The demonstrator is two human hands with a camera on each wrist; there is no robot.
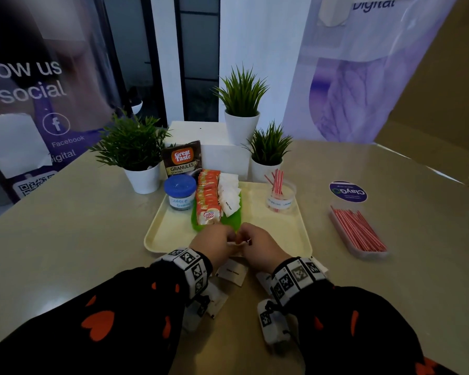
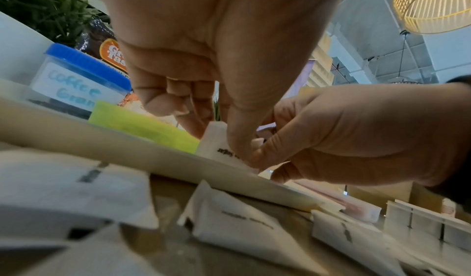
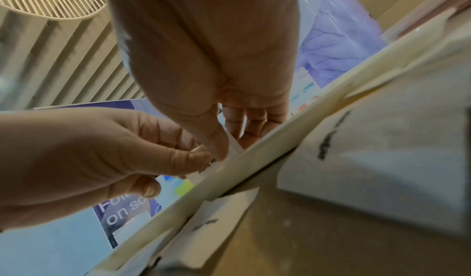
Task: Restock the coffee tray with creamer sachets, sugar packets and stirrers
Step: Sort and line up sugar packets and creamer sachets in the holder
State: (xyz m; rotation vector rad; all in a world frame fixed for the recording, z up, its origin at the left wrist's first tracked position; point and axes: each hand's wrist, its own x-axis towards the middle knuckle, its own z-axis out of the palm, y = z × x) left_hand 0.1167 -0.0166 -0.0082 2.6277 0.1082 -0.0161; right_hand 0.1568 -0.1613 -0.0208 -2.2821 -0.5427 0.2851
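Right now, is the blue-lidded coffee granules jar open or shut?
Shut: the blue lid sits flush on the clear coffee granules jar, standing upright at the cream tray's back left.

Right hand and left hand pinch white sugar packet above tray rim; loose packets on table

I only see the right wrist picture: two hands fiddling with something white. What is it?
Observer: A white sugar packet, pinched by the left hand and right hand over the tray's near rim.
Operator: Any sugar on the tray already?
Observer: Yes, white packets stand in a green holder beside orange creamer sachets.
Operator: Anything for stirring?
Observer: A few stirrers stand in a clear cup on the tray; more lie in a box on the table.
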